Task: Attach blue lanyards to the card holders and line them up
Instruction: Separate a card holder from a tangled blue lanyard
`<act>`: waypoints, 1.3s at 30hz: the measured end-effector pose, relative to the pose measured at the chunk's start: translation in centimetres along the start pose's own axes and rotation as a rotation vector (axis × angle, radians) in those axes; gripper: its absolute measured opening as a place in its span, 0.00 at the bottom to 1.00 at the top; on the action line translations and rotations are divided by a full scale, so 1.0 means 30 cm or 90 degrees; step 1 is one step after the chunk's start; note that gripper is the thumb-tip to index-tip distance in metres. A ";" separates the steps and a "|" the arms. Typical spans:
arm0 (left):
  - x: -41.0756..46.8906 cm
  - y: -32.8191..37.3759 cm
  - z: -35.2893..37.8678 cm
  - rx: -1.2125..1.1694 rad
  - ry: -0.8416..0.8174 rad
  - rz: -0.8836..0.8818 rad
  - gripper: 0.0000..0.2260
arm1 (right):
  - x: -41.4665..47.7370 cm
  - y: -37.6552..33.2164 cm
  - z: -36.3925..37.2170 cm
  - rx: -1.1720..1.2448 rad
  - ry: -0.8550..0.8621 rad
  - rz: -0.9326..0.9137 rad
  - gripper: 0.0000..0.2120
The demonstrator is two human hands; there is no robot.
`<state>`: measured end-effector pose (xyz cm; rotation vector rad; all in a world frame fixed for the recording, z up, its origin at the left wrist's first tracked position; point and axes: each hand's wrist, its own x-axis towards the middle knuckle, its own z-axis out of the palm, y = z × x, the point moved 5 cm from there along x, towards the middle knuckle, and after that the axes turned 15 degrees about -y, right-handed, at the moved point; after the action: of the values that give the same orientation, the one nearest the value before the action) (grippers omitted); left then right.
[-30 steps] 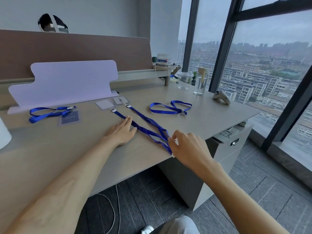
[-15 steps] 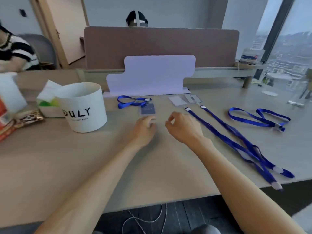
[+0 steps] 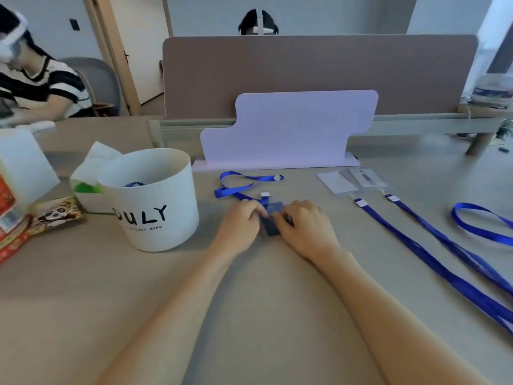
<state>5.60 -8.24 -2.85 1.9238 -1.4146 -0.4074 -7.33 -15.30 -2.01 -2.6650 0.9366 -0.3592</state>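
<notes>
A dark blue card holder (image 3: 272,220) lies on the desk between my two hands. My left hand (image 3: 241,224) pinches its left edge and my right hand (image 3: 302,227) grips its right edge. Just behind it lies a loose blue lanyard (image 3: 241,185) with a white clip near the holder's top. To the right, two clear card holders (image 3: 352,179) lie side by side, each with a blue lanyard (image 3: 433,250) stretched out toward the desk's near right edge. A further looped blue lanyard (image 3: 480,222) rests at the far right.
A white bucket marked DULY (image 3: 155,201) stands left of my hands with a blue lanyard inside. A tissue box (image 3: 88,179) and snack packets (image 3: 52,215) lie further left. A pale purple board (image 3: 288,129) stands behind against a brown divider (image 3: 319,73). Two other people sit beyond.
My view swung left from the window side. Both hands left the stretched lanyards, crossed to the middle of the desk and closed on the dark blue card holder.
</notes>
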 end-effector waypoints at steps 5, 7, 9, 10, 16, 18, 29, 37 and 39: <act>-0.008 -0.004 0.004 0.028 -0.015 -0.012 0.18 | -0.012 -0.001 -0.018 0.051 0.034 0.010 0.19; -0.001 0.004 0.024 0.159 -0.040 -0.017 0.18 | 0.000 0.007 -0.019 0.055 0.026 0.015 0.18; -0.003 0.015 0.035 0.232 -0.023 -0.004 0.15 | 0.001 0.008 -0.018 0.050 0.018 0.018 0.17; -0.010 0.018 0.034 0.241 -0.008 -0.004 0.13 | -0.003 0.009 -0.017 0.044 0.007 0.021 0.15; -0.104 0.021 -0.027 0.120 0.049 -0.043 0.05 | -0.039 0.076 -0.030 0.102 -0.107 0.069 0.24; -0.157 0.017 -0.038 -0.002 0.033 -0.072 0.07 | -0.063 0.098 -0.051 0.092 -0.114 0.069 0.27; -0.204 0.015 -0.057 0.156 0.136 -0.091 0.08 | -0.078 0.010 -0.027 0.079 -0.094 -0.156 0.10; -0.208 0.012 -0.056 0.263 0.057 0.019 0.10 | -0.076 -0.009 -0.014 0.098 -0.095 -0.193 0.05; -0.205 0.033 -0.024 0.297 -0.024 0.087 0.12 | -0.077 -0.013 -0.008 0.128 -0.098 -0.185 0.04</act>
<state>3.18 -2.46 -2.58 2.1672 -1.7714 -0.0469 -8.93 -13.59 -1.96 -2.5979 0.4417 -0.2868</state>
